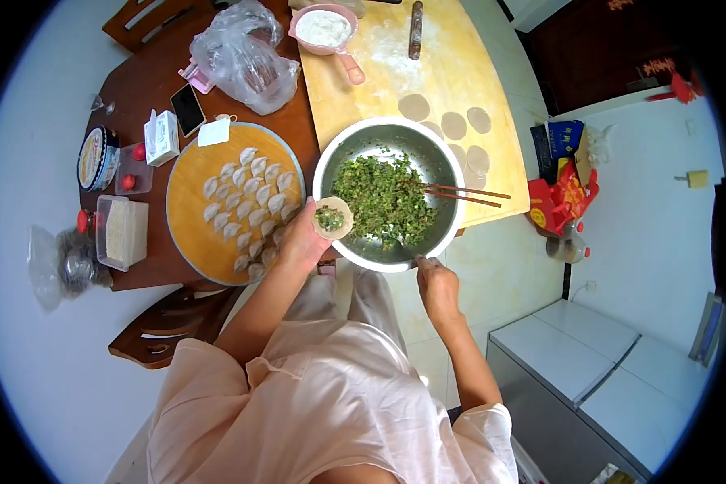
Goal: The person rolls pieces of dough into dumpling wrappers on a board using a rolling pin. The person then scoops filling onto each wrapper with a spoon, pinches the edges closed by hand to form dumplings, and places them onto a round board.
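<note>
A round, pale dough wrapper is held, open and unfolded, in the left hand, over the left rim of a steel bowl. A small mound of green-flecked filling is cupped at its middle, and a plain margin is left around it. The bowl is partly filled with a coarse, chopped green mixture, in which chopsticks are rested. The right hand is curled at the near rim; whether a utensil is gripped cannot be told. Pleated, greyish dumplings are laid on a round board on the bench.
</note>
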Demonstrator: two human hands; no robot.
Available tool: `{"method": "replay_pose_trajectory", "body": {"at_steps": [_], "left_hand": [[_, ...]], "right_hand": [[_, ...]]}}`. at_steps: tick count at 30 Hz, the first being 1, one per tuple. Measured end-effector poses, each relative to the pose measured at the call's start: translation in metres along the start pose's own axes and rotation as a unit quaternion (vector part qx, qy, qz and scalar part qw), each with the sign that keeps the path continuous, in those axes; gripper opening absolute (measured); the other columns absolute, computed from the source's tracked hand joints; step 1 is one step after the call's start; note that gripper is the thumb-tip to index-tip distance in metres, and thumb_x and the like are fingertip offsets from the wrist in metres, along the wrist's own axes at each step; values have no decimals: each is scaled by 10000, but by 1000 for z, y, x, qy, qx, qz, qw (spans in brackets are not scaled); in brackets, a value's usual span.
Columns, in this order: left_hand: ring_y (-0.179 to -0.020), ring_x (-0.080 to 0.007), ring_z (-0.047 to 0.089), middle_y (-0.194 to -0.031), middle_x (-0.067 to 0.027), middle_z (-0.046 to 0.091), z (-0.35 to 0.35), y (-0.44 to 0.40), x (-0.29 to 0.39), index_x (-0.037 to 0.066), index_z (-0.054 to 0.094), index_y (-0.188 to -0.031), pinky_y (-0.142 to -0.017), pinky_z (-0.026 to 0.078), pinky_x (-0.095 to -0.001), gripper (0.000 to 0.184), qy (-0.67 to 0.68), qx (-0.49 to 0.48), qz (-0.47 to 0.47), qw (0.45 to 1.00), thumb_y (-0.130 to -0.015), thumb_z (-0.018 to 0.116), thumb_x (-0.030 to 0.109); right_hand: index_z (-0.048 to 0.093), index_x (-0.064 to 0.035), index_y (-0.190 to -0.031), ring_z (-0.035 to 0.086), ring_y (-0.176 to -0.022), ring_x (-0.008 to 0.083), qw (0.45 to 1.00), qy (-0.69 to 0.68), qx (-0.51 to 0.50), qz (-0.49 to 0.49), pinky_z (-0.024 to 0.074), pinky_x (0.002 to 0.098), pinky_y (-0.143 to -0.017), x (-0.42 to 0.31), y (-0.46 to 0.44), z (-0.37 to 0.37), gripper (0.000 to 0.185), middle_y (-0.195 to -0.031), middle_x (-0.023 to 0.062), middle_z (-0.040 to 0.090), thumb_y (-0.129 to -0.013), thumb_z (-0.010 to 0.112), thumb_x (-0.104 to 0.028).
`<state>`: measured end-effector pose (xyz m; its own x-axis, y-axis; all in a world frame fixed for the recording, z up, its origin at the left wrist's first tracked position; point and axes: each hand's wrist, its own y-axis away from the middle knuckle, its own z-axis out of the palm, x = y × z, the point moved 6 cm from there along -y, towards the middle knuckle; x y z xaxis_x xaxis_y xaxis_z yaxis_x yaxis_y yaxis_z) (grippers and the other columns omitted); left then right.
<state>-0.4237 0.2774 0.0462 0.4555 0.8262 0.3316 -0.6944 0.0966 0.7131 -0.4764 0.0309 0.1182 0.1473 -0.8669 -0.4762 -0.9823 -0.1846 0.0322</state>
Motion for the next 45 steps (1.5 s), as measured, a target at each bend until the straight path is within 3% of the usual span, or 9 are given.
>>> {"method": "replay_pose_trajectory", "body": {"at_steps": [8, 15, 18, 21, 23, 27, 36, 41, 45], "left_hand": [[-1210, -293, 496, -1300, -179, 494, -5, 14, 20, -32, 403, -1295, -1031, 413, -462, 453, -32, 16, 40, 999, -1013, 394, 323], [-1203, -289, 505, -1290, -162, 508, -12, 17, 35, -16, 413, -1288, -1029, 416, -452, 435, -18, 7, 66, 998, -1010, 405, 318], [-1203, -288, 505, -1291, -160, 506, -14, 17, 38, -16, 410, -1291, -1030, 414, -453, 436, -19, -1, 70, 997, -1010, 405, 318], [-1210, -287, 499, -1297, -162, 500, -17, 16, 37, -15, 405, -1294, -1032, 413, -452, 439, -14, -1, 64, 998, -1010, 405, 320], [-1215, -285, 494, -1301, -162, 496, -14, 19, 38, -15, 402, -1296, -1037, 409, -448, 441, -15, 3, 63, 998, -1008, 410, 319], [-1215, -283, 493, -1305, -161, 494, -15, 20, 38, -13, 406, -1295, -1035, 408, -446, 439, -14, 7, 64, 998, -1004, 425, 316], [-1165, -282, 533, -1251, -150, 533, -10, 14, 46, -31, 450, -1250, -995, 445, -455, 401, -20, 15, 140, 990, -997, 457, 280], [-1197, -282, 508, -1284, -165, 514, 24, 6, 14, -28, 439, -1270, -1041, 404, -439, 443, -37, -98, 49, 993, -1010, 400, 329], [-1220, -266, 496, -1291, -153, 521, 57, 14, -3, -15, 431, -1292, -1060, 383, -431, 507, -52, -114, -9, 992, -1010, 366, 401]], "right_hand": [[663, 18, -996, 633, -645, 285, 975, -206, -39, 78, 503, 339, -606, -23, -2, 21, 186, -804, 161, 673, -837, 566, 17], [646, 60, -1029, 577, -690, 107, 779, -511, -88, 351, 480, 252, -639, 1, 7, 55, 182, -788, 23, 642, -922, 528, -29], [642, 59, -1036, 568, -693, 105, 877, -427, 15, 220, 488, 264, -647, 11, 4, 53, 185, -777, 11, 624, -921, 533, -37], [647, 24, -1004, 623, -683, 291, 968, -224, 35, 103, 498, 354, -650, -14, -2, 32, 173, -797, 144, 645, -870, 542, -5], [649, 1, -982, 604, -754, 404, 981, -183, 30, 61, 490, 395, -663, -25, -1, 33, 185, -856, 226, 615, -832, 543, 20], [640, 14, -1013, 612, -675, 340, 976, -211, 32, 37, 488, 368, -634, -36, 3, 36, 188, -780, 172, 624, -848, 548, 7], [634, 14, -1087, 392, -513, 40, 674, -666, -64, 313, 304, 198, -460, -31, -5, 41, 224, -675, -10, 527, -946, 480, -67], [620, 7, -1116, 414, -536, 65, 798, -566, 53, 199, 320, 209, -480, -49, -18, -2, 231, -696, 12, 516, -940, 483, -54], [626, -22, -1145, 483, -577, 166, 956, -241, 162, -40, 387, 273, -511, -62, -26, -29, 290, -712, 71, 494, -871, 542, 25]]}}
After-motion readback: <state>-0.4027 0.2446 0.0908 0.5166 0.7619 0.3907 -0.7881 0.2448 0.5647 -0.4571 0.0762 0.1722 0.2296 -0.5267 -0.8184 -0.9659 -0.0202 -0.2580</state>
